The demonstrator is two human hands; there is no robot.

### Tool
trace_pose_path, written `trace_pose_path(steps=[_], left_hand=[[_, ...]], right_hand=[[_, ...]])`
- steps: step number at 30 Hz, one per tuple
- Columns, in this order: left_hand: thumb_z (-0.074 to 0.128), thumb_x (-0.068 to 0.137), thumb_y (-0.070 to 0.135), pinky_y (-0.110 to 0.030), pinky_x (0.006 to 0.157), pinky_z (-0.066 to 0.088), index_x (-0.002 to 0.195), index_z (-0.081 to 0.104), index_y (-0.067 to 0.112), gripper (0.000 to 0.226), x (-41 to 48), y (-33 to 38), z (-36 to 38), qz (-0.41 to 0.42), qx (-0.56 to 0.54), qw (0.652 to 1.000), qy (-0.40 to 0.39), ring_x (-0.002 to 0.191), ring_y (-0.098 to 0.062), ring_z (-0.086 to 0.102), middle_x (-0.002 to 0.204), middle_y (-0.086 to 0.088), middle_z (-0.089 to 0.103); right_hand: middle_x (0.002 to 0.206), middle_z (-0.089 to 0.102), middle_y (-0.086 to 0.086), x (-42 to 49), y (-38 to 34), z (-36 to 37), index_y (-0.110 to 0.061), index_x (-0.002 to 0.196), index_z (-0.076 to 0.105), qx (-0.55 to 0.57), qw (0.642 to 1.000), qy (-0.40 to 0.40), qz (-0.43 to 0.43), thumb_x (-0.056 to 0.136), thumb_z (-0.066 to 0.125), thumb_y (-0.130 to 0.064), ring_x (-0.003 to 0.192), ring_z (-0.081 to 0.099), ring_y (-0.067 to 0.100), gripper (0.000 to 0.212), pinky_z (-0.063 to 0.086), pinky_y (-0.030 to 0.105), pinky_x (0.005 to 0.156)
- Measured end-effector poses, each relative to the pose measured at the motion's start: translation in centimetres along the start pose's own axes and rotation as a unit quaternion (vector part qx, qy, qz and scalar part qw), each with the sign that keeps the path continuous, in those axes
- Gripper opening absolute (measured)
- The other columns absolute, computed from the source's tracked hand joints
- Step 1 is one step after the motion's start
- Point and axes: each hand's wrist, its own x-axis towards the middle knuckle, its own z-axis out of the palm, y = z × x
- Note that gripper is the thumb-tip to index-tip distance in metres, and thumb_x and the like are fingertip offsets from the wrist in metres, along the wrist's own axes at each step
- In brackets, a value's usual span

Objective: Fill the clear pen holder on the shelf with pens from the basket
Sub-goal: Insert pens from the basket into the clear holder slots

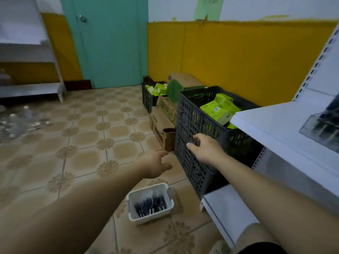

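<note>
A small white basket (pixel 169 198) stands on the tiled floor at the bottom middle, holding several dark pens (pixel 149 204). The clear pen holder (pixel 319 127) sits on the white shelf (pixel 275 125) at the right edge, with dark pens inside it. My left hand (pixel 157 165) hangs in the air above the floor, beyond the basket, fingers relaxed and empty. My right hand (pixel 205 147) is stretched out in front of the dark crate, fingers loosely spread, holding nothing. Both hands are away from the basket and the holder.
A dark plastic crate (pixel 192 125) with green packets stands on the floor beside the shelf. Cardboard boxes (pixel 163 123) and a second crate (pixel 148 96) lie behind it by the yellow wall. A teal door (pixel 110 43) is at the back, a metal shelf unit (pixel 31 88) at the left.
</note>
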Motion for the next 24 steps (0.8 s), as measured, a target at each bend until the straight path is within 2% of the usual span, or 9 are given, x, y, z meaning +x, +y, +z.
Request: trace_pose_path(steps=[4, 7, 11, 13, 16, 19, 21, 24], left_hand=[[0.048, 0.096, 0.049, -0.034, 0.113, 0.028, 0.153, 0.023, 0.022, 0.067, 0.9, -8.1, 4.0, -0.088, -0.029, 0.994, -0.05, 0.143, -0.024, 0.028, 0.161, -0.001, 0.018], [0.048, 0.096, 0.049, -0.034, 0.113, 0.029, 0.152, 0.024, 0.02, 0.068, 2.1, -13.3, 6.6, -0.139, -0.056, 0.987, -0.065, 0.142, -0.024, 0.031, 0.16, -0.002, 0.021], [0.051, 0.095, 0.047, -0.039, 0.113, 0.031, 0.152, 0.026, 0.019, 0.068, 4.6, -18.0, 11.2, -0.194, -0.113, 0.97, -0.09, 0.141, -0.024, 0.033, 0.158, -0.002, 0.027], [0.052, 0.095, 0.045, -0.038, 0.112, 0.032, 0.152, 0.025, 0.02, 0.068, 6.0, -19.5, 13.8, -0.208, -0.138, 0.962, -0.109, 0.14, -0.025, 0.034, 0.158, -0.004, 0.027], [0.051, 0.097, 0.041, -0.034, 0.11, 0.031, 0.152, 0.024, 0.017, 0.066, 8.4, -20.9, 17.6, -0.22, -0.164, 0.951, -0.14, 0.139, -0.026, 0.034, 0.157, -0.005, 0.027], [0.052, 0.097, 0.035, -0.034, 0.102, 0.038, 0.145, 0.037, 0.013, 0.054, 11.4, -22.6, 21.0, -0.235, -0.202, 0.937, -0.158, 0.13, -0.028, 0.045, 0.148, -0.011, 0.042], [0.053, 0.097, 0.033, -0.034, 0.097, 0.041, 0.143, 0.039, 0.012, 0.052, 13.1, -23.5, 23.0, -0.248, -0.235, 0.927, -0.157, 0.125, -0.03, 0.048, 0.144, -0.012, 0.045], [0.056, 0.095, 0.035, -0.035, 0.098, 0.043, 0.15, 0.029, 0.015, 0.064, 16.1, -25.3, 27.6, -0.276, -0.294, 0.899, -0.172, 0.126, -0.03, 0.048, 0.15, -0.01, 0.038]], right_hand=[[0.14, 0.047, 0.004, 4.0, -1.2, 7.7, -0.021, 0.142, 0.039, 0.004, 0.996, -0.089, 0.006, 0.096, 0.047, -0.048, 0.116, 0.052, 0.026, 0.055, 0.048, 0.035, 0.085], [0.144, 0.044, 0.005, 6.8, -1.3, 13.4, -0.017, 0.145, 0.035, 0.001, 0.989, -0.15, 0.013, 0.096, 0.047, -0.047, 0.119, 0.051, 0.026, 0.059, 0.047, 0.035, 0.088], [0.136, 0.047, 0.007, 10.3, -0.3, 20.2, -0.013, 0.143, 0.038, -0.009, 0.973, -0.229, 0.026, 0.099, 0.044, -0.042, 0.106, 0.053, 0.025, 0.053, 0.044, 0.031, 0.077], [0.143, 0.044, 0.006, 11.7, 0.6, 23.4, -0.015, 0.145, 0.035, -0.002, 0.969, -0.243, 0.053, 0.098, 0.046, -0.042, 0.107, 0.054, 0.024, 0.055, 0.046, 0.028, 0.071], [0.149, 0.04, 0.005, 13.5, 2.9, 28.5, -0.015, 0.148, 0.03, 0.0, 0.959, -0.273, 0.077, 0.098, 0.046, -0.041, 0.116, 0.054, 0.026, 0.058, 0.043, 0.031, 0.08], [0.152, 0.036, 0.007, 15.4, 5.0, 33.2, -0.014, 0.15, 0.026, -0.007, 0.946, -0.311, 0.096, 0.099, 0.044, -0.044, 0.12, 0.052, 0.026, 0.062, 0.042, 0.032, 0.085], [0.15, 0.038, 0.009, 16.3, 6.1, 35.4, -0.014, 0.149, 0.026, -0.008, 0.939, -0.325, 0.108, 0.099, 0.044, -0.043, 0.116, 0.055, 0.026, 0.061, 0.046, 0.035, 0.086], [0.146, 0.041, 0.01, 17.6, 8.1, 39.4, -0.015, 0.147, 0.028, 0.009, 0.928, -0.346, 0.135, 0.099, 0.046, -0.042, 0.103, 0.057, 0.025, 0.058, 0.048, 0.039, 0.085]])
